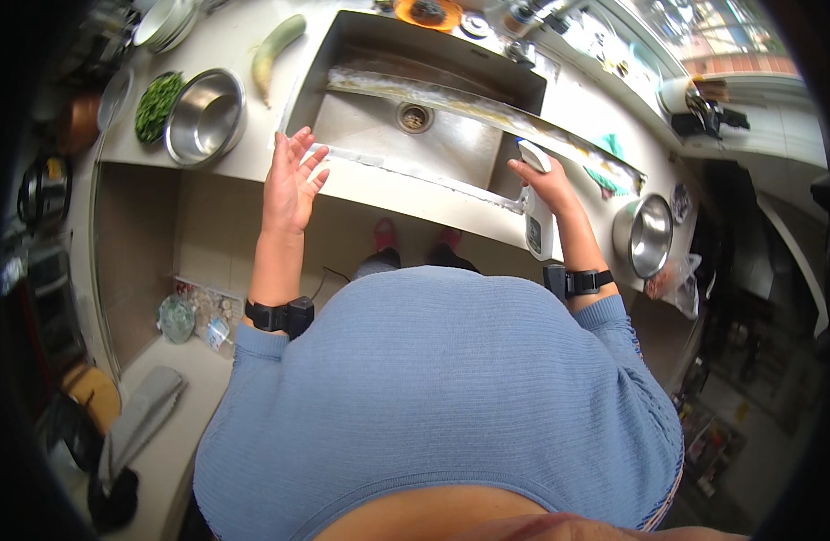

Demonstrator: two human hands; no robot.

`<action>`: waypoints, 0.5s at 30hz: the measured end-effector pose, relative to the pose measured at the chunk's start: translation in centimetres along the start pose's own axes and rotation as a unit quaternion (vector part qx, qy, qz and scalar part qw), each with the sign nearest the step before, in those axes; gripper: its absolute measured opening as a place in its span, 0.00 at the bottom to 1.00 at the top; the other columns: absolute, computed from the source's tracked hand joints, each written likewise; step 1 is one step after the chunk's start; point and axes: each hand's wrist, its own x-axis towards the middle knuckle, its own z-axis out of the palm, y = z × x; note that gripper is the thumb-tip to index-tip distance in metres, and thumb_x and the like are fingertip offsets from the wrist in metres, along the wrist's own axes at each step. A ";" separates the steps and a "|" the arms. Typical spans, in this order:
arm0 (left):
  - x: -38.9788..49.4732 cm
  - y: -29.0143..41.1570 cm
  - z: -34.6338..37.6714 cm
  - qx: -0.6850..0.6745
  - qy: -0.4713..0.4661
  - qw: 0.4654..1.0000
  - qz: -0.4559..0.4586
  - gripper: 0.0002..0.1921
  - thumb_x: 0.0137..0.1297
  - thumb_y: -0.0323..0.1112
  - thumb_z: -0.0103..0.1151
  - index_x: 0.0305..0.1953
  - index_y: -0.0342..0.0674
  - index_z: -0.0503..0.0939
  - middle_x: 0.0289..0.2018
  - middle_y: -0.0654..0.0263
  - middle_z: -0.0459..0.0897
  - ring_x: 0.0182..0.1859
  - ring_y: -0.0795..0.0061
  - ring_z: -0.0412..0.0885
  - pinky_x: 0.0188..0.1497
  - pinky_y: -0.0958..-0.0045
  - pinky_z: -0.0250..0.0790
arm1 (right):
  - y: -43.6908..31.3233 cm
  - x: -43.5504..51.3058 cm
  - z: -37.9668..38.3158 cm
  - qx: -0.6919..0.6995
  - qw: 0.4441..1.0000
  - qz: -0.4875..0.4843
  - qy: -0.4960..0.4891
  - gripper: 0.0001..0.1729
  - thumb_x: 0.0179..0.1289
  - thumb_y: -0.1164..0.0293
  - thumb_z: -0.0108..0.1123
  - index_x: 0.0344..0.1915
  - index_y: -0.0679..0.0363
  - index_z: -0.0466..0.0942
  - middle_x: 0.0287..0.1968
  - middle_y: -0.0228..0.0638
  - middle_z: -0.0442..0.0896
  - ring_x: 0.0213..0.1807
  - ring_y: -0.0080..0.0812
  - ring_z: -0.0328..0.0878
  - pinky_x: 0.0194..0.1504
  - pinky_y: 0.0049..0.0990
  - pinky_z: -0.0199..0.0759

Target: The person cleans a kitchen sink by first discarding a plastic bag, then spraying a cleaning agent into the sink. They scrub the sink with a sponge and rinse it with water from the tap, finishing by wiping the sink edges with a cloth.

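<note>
My right hand (550, 182) grips the neck of a white spray bottle (539, 226), which hangs upright at the counter's front edge near the sink's right corner. Palm up with fingers spread, my left hand (295, 179) is empty beside the sink's left front corner. Between the hands lies a stainless steel sink (367, 128) with a drain strainer (414, 118) in its floor. A long panel or strip (448, 107), wet or foamy on top, spans the sink from its left side and reaches onto the counter at right. Its material is unclear.
Left of the sink are a steel bowl (205, 118), leafy greens (158, 108), a long pale green radish (274, 57) and stacked white bowls (166, 26). To the right are a green cloth (607, 177), another steel bowl (643, 237) and a plastic bag (685, 284). The faucet area is behind.
</note>
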 end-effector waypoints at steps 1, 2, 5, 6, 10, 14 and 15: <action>0.8 -0.5 1.0 0.085 -0.017 0.996 0.034 0.34 0.73 0.62 0.51 0.66 0.40 0.71 0.60 0.62 0.73 0.59 0.68 0.75 0.55 0.67 0.68 | 0.6 -1.2 -0.6 -0.003 1.000 -0.015 0.002 0.18 0.59 0.59 0.76 0.34 0.60 0.80 0.28 0.27 0.80 0.29 0.21 0.74 0.32 0.25 0.70; 1.5 -1.2 2.1 0.166 -0.031 0.983 0.069 0.32 0.73 0.60 0.53 0.66 0.41 0.71 0.60 0.61 0.73 0.59 0.68 0.75 0.56 0.66 0.69 | 1.1 -2.2 -0.9 -0.004 1.000 -0.025 0.018 0.17 0.60 0.60 0.76 0.35 0.60 0.80 0.28 0.27 0.80 0.31 0.20 0.75 0.34 0.24 0.70; 4.4 -3.5 6.3 0.499 -0.098 0.807 0.299 0.30 0.63 0.50 0.69 0.61 0.40 0.77 0.61 0.55 0.75 0.58 0.58 0.77 0.60 0.59 0.70 | 2.5 -5.2 -2.0 0.037 0.995 -0.046 0.075 0.16 0.60 0.62 0.75 0.36 0.61 0.80 0.28 0.27 0.80 0.32 0.19 0.75 0.35 0.24 0.71; 5.2 -4.8 8.1 0.562 -0.121 0.735 0.360 0.32 0.60 0.52 0.70 0.62 0.41 0.76 0.62 0.55 0.75 0.60 0.55 0.76 0.61 0.56 0.69 | 2.8 -6.0 -2.2 0.053 0.993 -0.035 0.102 0.14 0.62 0.63 0.74 0.37 0.61 0.80 0.29 0.27 0.81 0.32 0.19 0.75 0.36 0.24 0.72; 8.4 -10.6 16.0 0.691 -0.179 0.568 0.410 0.40 0.53 0.59 0.72 0.64 0.46 0.74 0.63 0.57 0.73 0.67 0.56 0.68 0.64 0.48 0.59 | 3.9 -8.3 -3.1 0.102 0.982 -0.040 0.153 0.14 0.62 0.65 0.73 0.38 0.62 0.81 0.30 0.27 0.81 0.32 0.19 0.76 0.37 0.23 0.73; 11.5 -16.3 23.4 0.771 -0.219 0.475 0.364 0.45 0.51 0.58 0.73 0.69 0.48 0.68 0.64 0.60 0.71 0.69 0.59 0.66 0.64 0.49 0.60 | 5.0 -9.9 -3.9 0.120 0.978 -0.043 0.167 0.13 0.62 0.65 0.73 0.38 0.61 0.81 0.30 0.27 0.81 0.32 0.19 0.75 0.37 0.23 0.72; 12.1 -17.9 24.8 0.790 -0.222 0.451 0.351 0.46 0.51 0.58 0.74 0.70 0.49 0.67 0.64 0.61 0.71 0.69 0.59 0.66 0.64 0.49 0.60 | 5.3 -10.2 -4.2 0.133 0.976 -0.039 0.170 0.13 0.62 0.65 0.73 0.38 0.61 0.80 0.30 0.26 0.80 0.33 0.18 0.74 0.37 0.23 0.71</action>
